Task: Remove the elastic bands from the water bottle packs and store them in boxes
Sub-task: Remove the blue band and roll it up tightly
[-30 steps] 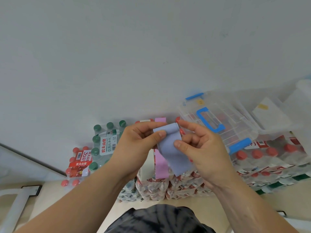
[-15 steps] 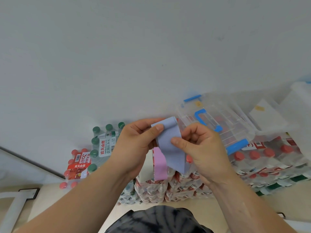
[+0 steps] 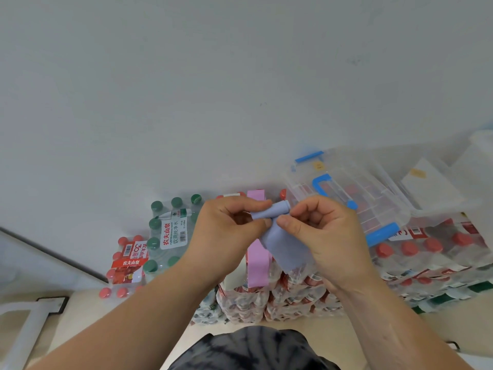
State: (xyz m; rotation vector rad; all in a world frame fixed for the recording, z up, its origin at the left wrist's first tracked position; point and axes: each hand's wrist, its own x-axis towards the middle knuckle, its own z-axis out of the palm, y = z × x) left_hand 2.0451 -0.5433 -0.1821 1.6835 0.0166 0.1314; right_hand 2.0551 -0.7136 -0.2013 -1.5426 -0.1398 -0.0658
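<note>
Both hands hold a light blue elastic band (image 3: pixel 285 247) in front of the stacked water bottle packs. My left hand (image 3: pixel 226 233) pinches its upper end, which is rolled into a small tube. My right hand (image 3: pixel 322 231) pinches the band right beside it, and the loose end hangs down below. A pink elastic band (image 3: pixel 257 263) is still wrapped around the red-capped bottle pack (image 3: pixel 248 297) below my hands. A clear storage box with blue latches and handle (image 3: pixel 354 193) rests on packs at the right, lid shut.
Green-capped bottle packs (image 3: pixel 168 231) and a red-capped pack (image 3: pixel 128 260) stand at the left against the white wall. More red-capped packs (image 3: pixel 432 252) lie under the boxes. A second clear box (image 3: pixel 432 188) sits at the far right. A white frame (image 3: pixel 24 329) lies on the floor, lower left.
The top of the blue band has been rolled into a tighter tube, and my two thumbs have come together on it. The hanging part is shorter.
</note>
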